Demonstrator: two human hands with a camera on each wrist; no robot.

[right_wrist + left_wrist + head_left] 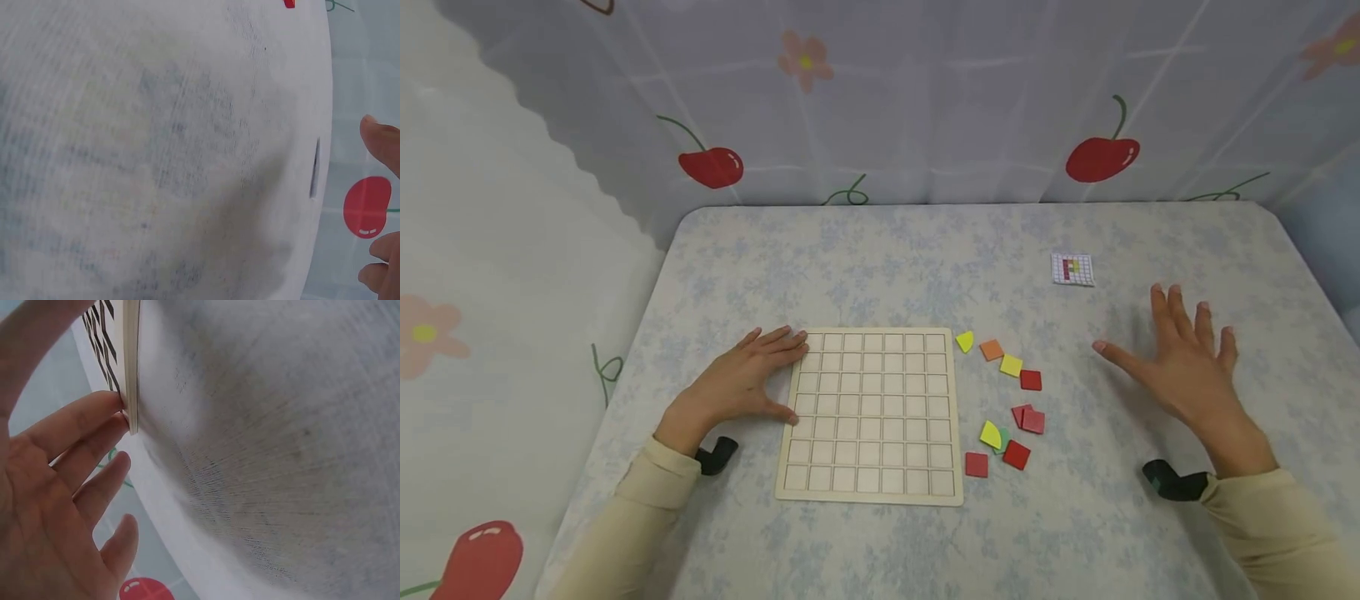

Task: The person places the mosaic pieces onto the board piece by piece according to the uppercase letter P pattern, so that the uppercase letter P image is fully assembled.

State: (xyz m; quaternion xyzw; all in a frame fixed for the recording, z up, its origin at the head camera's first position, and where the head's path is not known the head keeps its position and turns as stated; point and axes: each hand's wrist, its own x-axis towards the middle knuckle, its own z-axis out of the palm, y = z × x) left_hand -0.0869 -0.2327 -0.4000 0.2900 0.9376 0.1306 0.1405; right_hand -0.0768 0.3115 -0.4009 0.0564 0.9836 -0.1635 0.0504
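A light wooden grid board (869, 502) lies flat on the table, its top divided into square cells. My left hand (737, 379) rests at the board's left edge, index fingertip and thumb tip touching the rim. In the left wrist view, the straight fingers (94, 419) of that hand meet the side of the board (130, 362). To the right, my right hand (1187, 371) is spread above the table and holds nothing. Between it and the board lie several small tiles: red squares (1017, 454), a yellow square (1011, 365), an orange square (992, 349) and yellow quarter-rounds (965, 341).
A small pattern card (1072, 269) with a coloured figure on a grid lies toward the back right. One green tile (1002, 442) is partly covered by a yellow quarter-round. Behind the cloth-covered table (865, 267) hangs a curtain (925, 100) printed with cherries.
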